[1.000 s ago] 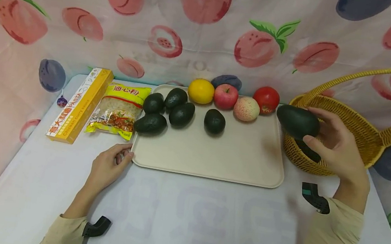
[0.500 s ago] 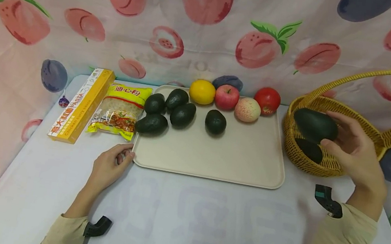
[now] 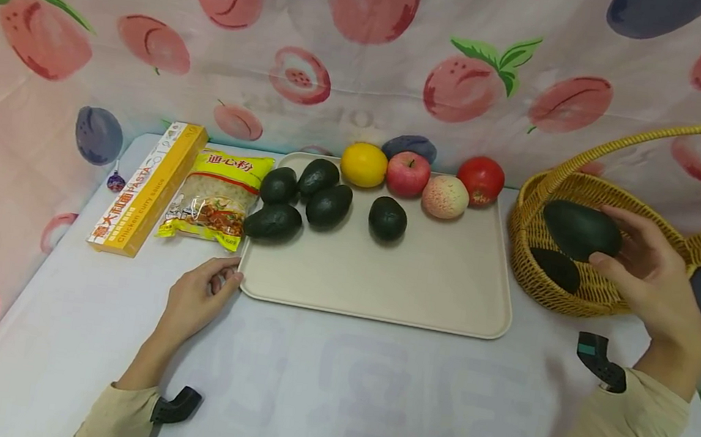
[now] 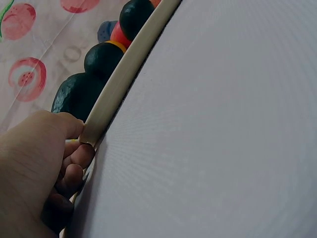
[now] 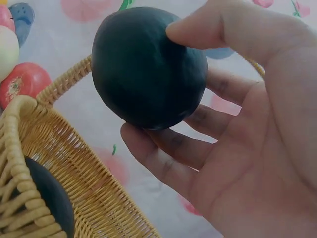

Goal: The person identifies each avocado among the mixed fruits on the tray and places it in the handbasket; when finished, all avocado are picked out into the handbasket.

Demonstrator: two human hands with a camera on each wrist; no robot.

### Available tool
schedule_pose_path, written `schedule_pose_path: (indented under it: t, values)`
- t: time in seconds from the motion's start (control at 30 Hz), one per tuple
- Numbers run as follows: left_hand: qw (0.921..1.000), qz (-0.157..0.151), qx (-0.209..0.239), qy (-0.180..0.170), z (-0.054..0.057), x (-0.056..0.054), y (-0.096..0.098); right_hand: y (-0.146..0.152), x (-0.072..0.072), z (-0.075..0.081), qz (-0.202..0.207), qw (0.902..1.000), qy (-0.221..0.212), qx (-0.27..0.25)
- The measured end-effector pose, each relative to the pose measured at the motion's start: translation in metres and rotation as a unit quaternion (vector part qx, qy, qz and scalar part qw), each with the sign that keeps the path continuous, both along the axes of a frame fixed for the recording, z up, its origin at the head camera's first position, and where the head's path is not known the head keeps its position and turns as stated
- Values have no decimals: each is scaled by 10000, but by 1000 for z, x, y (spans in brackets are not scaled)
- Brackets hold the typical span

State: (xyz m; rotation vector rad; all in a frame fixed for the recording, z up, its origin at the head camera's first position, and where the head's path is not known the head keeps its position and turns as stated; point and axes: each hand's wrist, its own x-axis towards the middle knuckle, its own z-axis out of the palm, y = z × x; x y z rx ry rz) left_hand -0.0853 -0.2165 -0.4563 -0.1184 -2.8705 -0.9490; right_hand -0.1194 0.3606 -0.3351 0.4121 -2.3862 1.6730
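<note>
My right hand (image 3: 664,282) grips a dark green avocado (image 3: 581,231) between thumb and fingers, held over the wicker basket (image 3: 524,282). In the right wrist view the avocado (image 5: 143,69) appears end-on, with the thumb on its upper side and fingers beneath. Another avocado (image 3: 554,269) lies inside the basket. At the near left corner of the beige tray (image 3: 380,296), my left hand (image 3: 196,301) holds the rim, its thumb and curled fingers on the edge, as the left wrist view also shows. Several avocados (image 3: 328,207) cluster at the tray's left, and one avocado (image 3: 387,219) stands apart near its middle.
Along the tray's back lie a lemon (image 3: 364,165), an apple (image 3: 407,174), a speckled peach-like fruit (image 3: 445,197) and a tomato (image 3: 480,180). Left of the tray are a macaroni bag (image 3: 214,197) and a pasta box (image 3: 145,188). The basket's tall handle (image 3: 661,130) arches above it.
My right hand has carried the avocado rightward from the basket's left rim to over its inside, uncovering more of the avocado within. The left hand stays at the tray corner.
</note>
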Motion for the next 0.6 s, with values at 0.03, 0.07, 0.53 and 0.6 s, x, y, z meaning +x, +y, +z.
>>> schedule_pose_path:
  t: [0.03, 0.07, 0.53, 0.6]
  values:
    - [10000, -1, 1, -5, 0, 0, 0, 1, -1, -1, -156, 9996, -31, 236]
    - [10000, -1, -1, 2, 0, 0, 0, 1, -1, -1, -326, 9983, -79, 471]
    - [10000, -31, 15, 21, -1, -1, -1, -1, -15, -12, -1459, 9714, -1039, 1561]
    - [10000, -30, 25, 14, -1, -1, -1, -3, -18, -13, -1569, 9644, -1265, 1713]
